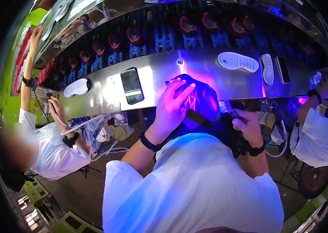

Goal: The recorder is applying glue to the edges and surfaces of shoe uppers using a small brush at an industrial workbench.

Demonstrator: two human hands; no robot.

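Note:
My left hand (171, 104) grips a dark shoe upper (209, 101) from its left side, fingers spread over the laces. The shoe is tilted at the near edge of the metal table, lit by violet-blue light. In my right hand (250, 127) is a brush (231, 111) with a dark handle. Its pale bristle end touches or nearly touches the shoe's right side; I cannot tell which. The shoe's underside is hidden from view.
On the metal table (105, 87) lie a phone (132, 86), another phone (283, 70) and white soles (238, 62). Behind it, dark shoes with red collars (134, 35) stand on blue racks. Round pots (122, 133) and pale tubes hang below. Co-workers (55, 155) sit left and right (317, 138).

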